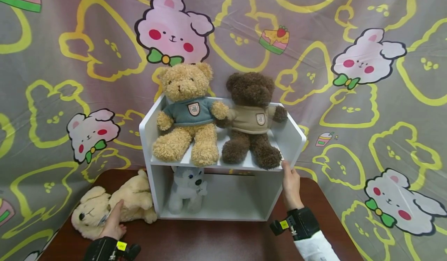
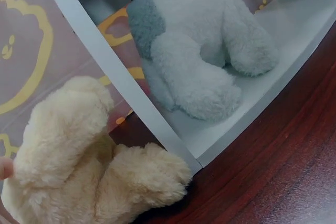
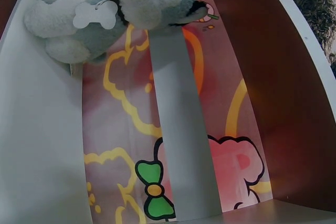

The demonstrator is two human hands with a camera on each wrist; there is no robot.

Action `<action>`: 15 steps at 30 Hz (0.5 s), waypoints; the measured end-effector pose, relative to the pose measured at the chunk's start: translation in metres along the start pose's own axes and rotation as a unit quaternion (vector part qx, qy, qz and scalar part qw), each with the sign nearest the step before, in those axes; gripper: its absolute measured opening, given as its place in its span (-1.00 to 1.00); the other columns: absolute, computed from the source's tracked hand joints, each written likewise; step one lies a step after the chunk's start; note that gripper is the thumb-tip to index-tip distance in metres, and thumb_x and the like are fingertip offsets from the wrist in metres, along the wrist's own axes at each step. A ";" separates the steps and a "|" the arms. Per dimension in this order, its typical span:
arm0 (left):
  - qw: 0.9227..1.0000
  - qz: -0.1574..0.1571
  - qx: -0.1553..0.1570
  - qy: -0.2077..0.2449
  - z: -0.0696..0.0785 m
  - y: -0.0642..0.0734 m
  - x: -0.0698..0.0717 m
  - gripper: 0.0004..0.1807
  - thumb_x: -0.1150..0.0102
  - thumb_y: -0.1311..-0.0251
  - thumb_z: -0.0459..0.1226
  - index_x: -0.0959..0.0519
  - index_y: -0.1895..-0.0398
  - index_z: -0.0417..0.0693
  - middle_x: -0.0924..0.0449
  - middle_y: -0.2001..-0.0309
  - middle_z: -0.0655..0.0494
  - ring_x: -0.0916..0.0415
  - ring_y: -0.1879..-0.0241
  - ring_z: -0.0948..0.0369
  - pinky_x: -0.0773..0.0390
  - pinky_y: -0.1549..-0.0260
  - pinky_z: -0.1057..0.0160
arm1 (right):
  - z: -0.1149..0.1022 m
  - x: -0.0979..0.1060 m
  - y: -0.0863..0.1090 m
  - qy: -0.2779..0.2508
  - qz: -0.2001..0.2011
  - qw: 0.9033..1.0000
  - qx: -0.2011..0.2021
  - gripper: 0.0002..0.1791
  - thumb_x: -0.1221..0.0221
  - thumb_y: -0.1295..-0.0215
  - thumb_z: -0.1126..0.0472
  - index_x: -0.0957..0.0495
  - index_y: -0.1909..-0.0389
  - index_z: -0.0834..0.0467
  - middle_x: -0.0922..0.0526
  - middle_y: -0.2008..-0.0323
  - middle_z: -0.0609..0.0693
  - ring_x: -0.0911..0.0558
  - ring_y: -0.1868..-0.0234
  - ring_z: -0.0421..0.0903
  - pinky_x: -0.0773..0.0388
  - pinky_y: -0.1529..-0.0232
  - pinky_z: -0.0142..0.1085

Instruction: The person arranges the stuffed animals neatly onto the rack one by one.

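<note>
A cream plush dog (image 1: 130, 199) lies on its side on the table, its legs by the white shelf's left side. My left hand (image 1: 114, 223) rests against its body with an extended finger; part of the hand is hidden. In the left wrist view only a fingertip (image 2: 5, 168) shows, touching the fur. My right hand (image 1: 291, 185) holds the right side of the white shelf (image 1: 223, 216) at its front edge, thumb close to the brown teddy bear's foot. That hand is out of the right wrist view.
On the upper shelf sit a tan teddy bear (image 1: 185, 136) in a blue shirt and a brown teddy bear (image 1: 250, 94) in a khaki shirt. A grey-and-white plush husky (image 1: 188, 193) stands below, left side. The shelf stands on a dark wooden table (image 1: 209, 239) before a patterned curtain (image 1: 244, 4).
</note>
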State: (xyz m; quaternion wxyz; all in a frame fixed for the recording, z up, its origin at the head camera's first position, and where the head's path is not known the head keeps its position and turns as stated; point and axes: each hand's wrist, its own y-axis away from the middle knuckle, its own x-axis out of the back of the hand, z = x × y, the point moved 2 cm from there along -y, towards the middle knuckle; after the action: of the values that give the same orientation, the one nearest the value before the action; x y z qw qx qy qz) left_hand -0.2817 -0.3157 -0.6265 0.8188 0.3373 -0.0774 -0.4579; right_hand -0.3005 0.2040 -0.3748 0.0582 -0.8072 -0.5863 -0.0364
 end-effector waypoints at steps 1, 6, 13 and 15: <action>1.000 -0.005 -0.004 0.001 0.000 -0.001 0.001 0.54 0.04 0.42 0.52 0.61 -0.29 -0.33 0.65 -0.29 -0.46 0.51 -0.29 -0.32 0.28 -0.24 -0.18 | 0.000 0.000 0.000 0.001 0.000 1.000 0.001 -0.26 0.22 -0.35 -0.16 -0.02 -0.35 0.29 -0.06 -0.34 0.25 -0.08 -0.32 0.18 0.05 -0.27 0.09; 1.000 -0.022 -0.019 -0.006 0.003 0.004 0.000 0.53 0.11 0.44 0.55 0.62 -0.29 -0.30 0.69 -0.30 -0.41 0.54 -0.26 -0.37 0.31 -0.22 -0.22 | -0.001 0.000 0.001 0.004 0.003 1.000 0.002 -0.27 0.22 -0.36 -0.15 -0.03 -0.35 0.29 -0.08 -0.33 0.27 -0.10 -0.31 0.18 0.03 -0.26 0.11; 0.999 -0.013 0.001 0.029 0.029 0.072 -0.020 0.25 0.27 0.09 0.44 0.53 -0.35 -0.20 0.62 -0.37 -0.20 0.59 -0.32 -0.21 0.37 -0.24 -0.17 | -0.002 0.000 0.000 0.003 0.010 1.000 -0.002 -0.26 0.21 -0.36 -0.14 -0.05 -0.33 0.34 -0.10 -0.32 0.30 -0.12 -0.30 0.20 0.01 -0.25 0.11; 0.999 -0.015 0.006 0.037 0.034 0.087 -0.024 0.23 0.28 0.06 0.43 0.50 -0.36 -0.22 0.59 -0.39 -0.18 0.57 -0.34 -0.13 0.39 -0.24 -0.15 | -0.002 0.000 0.000 0.005 0.012 1.000 -0.003 -0.26 0.21 -0.35 -0.14 -0.05 -0.32 0.35 -0.10 -0.31 0.31 -0.12 -0.30 0.20 0.01 -0.25 0.10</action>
State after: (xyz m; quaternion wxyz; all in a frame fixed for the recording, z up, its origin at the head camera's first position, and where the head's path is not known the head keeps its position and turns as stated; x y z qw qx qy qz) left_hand -0.2493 -0.2818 -0.5419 0.8121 0.3602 -0.0452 -0.4568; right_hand -0.3004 0.2035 -0.3730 0.0593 -0.8138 -0.5766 -0.0418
